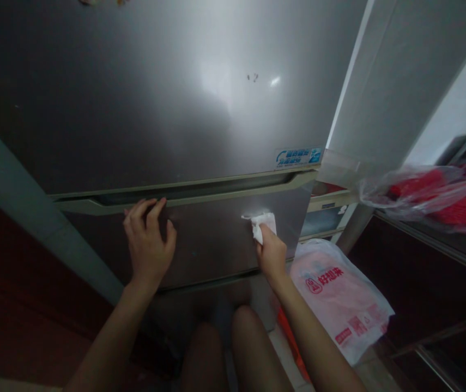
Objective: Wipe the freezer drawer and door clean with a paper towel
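- The white tissue point(267, 221) is being held against, or very near, the drawer front point(208, 234) of the fridge, below its top edge and nearer its right edge than its left; firm contact cannot be told from this angle.
- The tissue is being gripped by the right hand point(272, 255), whose fingers are being closed round its lower part, while a loose flap is being left sticking out above and to the left.
- Nothing is visibly being held by the left hand point(150, 247); its fingers are being spread and half curled, the thumb apart, with the fingertips being rested at the handle rail point(212, 197) along the drawer's top edge, towards the left corner.
- For a good wipe, a flat, folded pad is being called for rather than a crumpled end, so that the metal is being met by tissue and not by knuckles.
- Even, light pressure is being advised, with strokes being run from edge to edge and the corners being included.
- The drawer is probably being steadied best by the left hand pressing inwards; if the rail is being pulled, the drawer could slide open.
- Near the right edge, care is being needed to clear the plastic bag point(339, 296).
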Action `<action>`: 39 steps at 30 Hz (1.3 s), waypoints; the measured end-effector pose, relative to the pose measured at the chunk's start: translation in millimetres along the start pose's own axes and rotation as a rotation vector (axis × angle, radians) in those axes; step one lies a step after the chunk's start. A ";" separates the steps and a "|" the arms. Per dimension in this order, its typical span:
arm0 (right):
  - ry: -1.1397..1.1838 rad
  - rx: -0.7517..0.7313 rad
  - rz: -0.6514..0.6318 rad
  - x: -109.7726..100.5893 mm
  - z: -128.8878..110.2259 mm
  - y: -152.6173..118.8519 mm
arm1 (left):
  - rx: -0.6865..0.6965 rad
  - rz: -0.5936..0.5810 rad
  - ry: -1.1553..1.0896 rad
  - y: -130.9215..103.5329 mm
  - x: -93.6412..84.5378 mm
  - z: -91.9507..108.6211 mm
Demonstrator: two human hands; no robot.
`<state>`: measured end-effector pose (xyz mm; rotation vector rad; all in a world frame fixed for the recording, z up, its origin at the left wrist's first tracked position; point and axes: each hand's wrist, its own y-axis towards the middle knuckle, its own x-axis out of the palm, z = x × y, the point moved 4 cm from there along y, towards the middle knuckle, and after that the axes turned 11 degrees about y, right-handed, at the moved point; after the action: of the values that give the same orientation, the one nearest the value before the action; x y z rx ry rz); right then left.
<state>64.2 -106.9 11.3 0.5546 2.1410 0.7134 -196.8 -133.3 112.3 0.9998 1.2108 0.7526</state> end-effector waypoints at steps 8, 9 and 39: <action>0.035 0.030 -0.012 42.8 45.0 -87.1 | 0.003 0.008 -0.002 -0.3 0.5 -0.5; 0.046 0.029 -0.004 44.2 44.9 -91.0 | 0.009 0.011 0.001 -0.4 0.4 -0.3; -0.045 -0.040 -0.113 23.6 -3.3 -30.0 | -0.013 -0.021 -0.010 -1.4 0.9 -0.8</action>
<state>43.3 -116.3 -19.4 0.4213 2.0941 0.6734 -197.5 -132.8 110.6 0.9784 1.2044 0.7371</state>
